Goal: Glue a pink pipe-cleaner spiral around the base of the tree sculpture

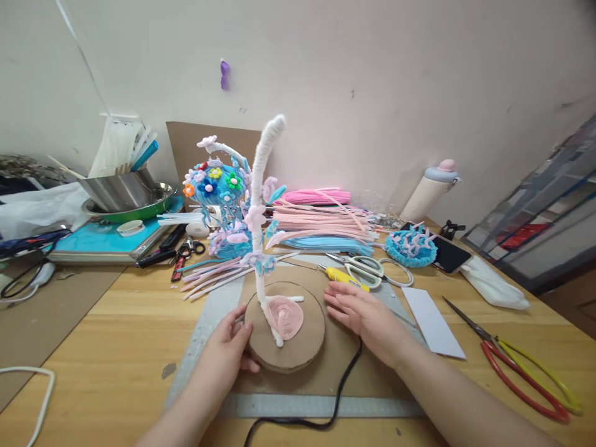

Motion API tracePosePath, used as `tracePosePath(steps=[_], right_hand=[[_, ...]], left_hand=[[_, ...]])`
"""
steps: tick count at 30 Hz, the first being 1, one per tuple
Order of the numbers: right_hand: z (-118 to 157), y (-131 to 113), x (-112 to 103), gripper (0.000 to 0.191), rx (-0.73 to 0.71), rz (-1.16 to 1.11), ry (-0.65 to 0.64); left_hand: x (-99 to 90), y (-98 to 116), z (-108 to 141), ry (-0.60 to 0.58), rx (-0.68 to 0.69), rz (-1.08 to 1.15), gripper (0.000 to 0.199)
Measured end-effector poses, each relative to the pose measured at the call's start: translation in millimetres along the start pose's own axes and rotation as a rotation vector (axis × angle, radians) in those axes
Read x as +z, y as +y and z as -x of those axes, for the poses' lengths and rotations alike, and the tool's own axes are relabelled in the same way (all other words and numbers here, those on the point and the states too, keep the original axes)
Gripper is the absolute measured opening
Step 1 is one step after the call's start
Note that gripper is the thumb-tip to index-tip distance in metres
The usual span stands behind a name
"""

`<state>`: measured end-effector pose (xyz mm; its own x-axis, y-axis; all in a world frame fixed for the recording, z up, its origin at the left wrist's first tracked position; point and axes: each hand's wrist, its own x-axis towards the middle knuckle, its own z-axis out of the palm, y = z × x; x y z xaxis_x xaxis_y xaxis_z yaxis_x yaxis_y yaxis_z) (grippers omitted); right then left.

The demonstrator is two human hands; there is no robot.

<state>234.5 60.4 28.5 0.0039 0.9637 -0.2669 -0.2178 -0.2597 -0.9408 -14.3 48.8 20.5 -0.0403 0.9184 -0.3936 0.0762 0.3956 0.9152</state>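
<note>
A round cardboard disc point(310, 347) lies in front of me on a larger brown cardboard sheet. On it stands a white wrapped stem point(259, 186) with white legs spread at its foot, and a flat pink coil point(285, 318) lies between the legs. Pale pink and blue flowers are fixed along the stem. My left hand point(228, 344) grips the disc's left edge, its thumb at the rim. Beside the disc's right edge, my right hand point(361, 313) is open, fingers stretched out, holding nothing. A yellow-handled tool point(347, 278) lies just beyond its fingers.
Green-handled scissors point(365, 270) and pipe cleaners point(321, 217) lie behind. Large red-and-yellow scissors point(516, 366) and a white card point(433, 323) are at right. A black cable point(342, 385) crosses the front. A blue flowered ornament point(218, 186) and metal bowl point(118, 191) stand at left.
</note>
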Motion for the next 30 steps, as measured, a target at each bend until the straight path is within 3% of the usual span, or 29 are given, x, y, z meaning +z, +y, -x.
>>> tracePosePath(steps=[3, 5, 8, 11, 16, 20, 22, 25, 30], right_hand=[[5.0, -2.9, 3.5, 0.019, -0.113, 0.161, -0.046], [13.9, -2.2, 8.6, 0.017, -0.262, 0.364, -0.170], [26.0, 3.4, 14.4, 0.036, -0.619, 0.821, -0.404], [29.8, 10.6, 15.0, 0.050, -0.791, 1.055, -0.462], [27.1, 13.5, 12.7, 0.059, -0.830, 1.192, -0.520], [24.4, 7.5, 16.4, 0.064, -0.854, 1.236, -0.551], [22.5, 4.5, 19.6, 0.058, -0.857, 1.281, -0.567], [20.1, 2.6, 23.2, 0.049, -0.870, 1.339, -0.578], [19.7, 5.8, 22.7, 0.052, -0.906, 1.332, -0.549]], left_hand=[[8.2, -1.0, -1.8, -0.007, 0.016, -0.078, 0.052], [9.6, -1.2, -4.2, -0.017, 0.043, -0.161, 0.049], [5.0, -0.2, -8.5, 0.003, 0.122, -0.315, 0.043], [-2.7, 1.6, -9.8, 0.090, 0.254, -0.465, 0.037], [-7.4, 2.6, 6.5, 0.211, 0.439, -0.679, 0.030], [-0.4, 11.0, 22.8, -0.049, 0.560, -0.638, 0.028], [4.4, 19.3, 24.6, -0.138, 0.572, -0.600, 0.032], [7.5, 29.3, 20.4, -0.246, 0.627, -0.598, 0.017], [-3.4, 23.8, 9.6, -0.203, 0.557, -0.621, 0.014]])
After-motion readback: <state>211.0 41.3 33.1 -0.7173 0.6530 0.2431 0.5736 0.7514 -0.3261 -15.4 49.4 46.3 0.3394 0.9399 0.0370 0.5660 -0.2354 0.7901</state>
